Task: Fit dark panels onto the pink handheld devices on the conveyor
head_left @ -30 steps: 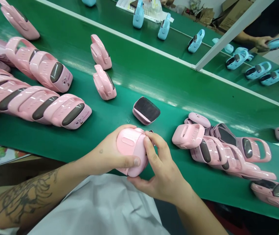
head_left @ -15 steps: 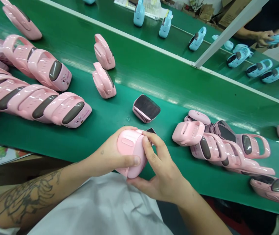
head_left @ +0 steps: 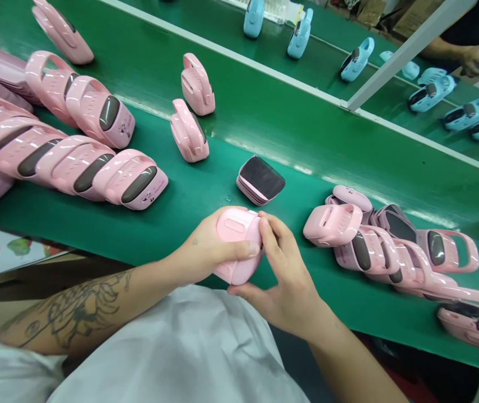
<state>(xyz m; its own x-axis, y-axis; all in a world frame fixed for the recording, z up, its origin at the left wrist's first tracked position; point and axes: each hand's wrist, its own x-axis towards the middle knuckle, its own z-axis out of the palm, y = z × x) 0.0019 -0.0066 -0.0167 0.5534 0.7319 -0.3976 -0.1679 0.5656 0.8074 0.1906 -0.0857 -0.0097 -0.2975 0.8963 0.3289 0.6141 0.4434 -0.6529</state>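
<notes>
We find the pink casing between both hands, near the green bench's edge. Left hand wraps its left side, thumb across; right hand, half-curled, grips its right rim, equally close (long axis unclear to us).

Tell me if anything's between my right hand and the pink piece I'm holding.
Nothing visible: your right hand touches the pink piece at its right edge, while your left hand grips the opposite side. The dark-topped stack lies beyond both hands, not between.
</notes>
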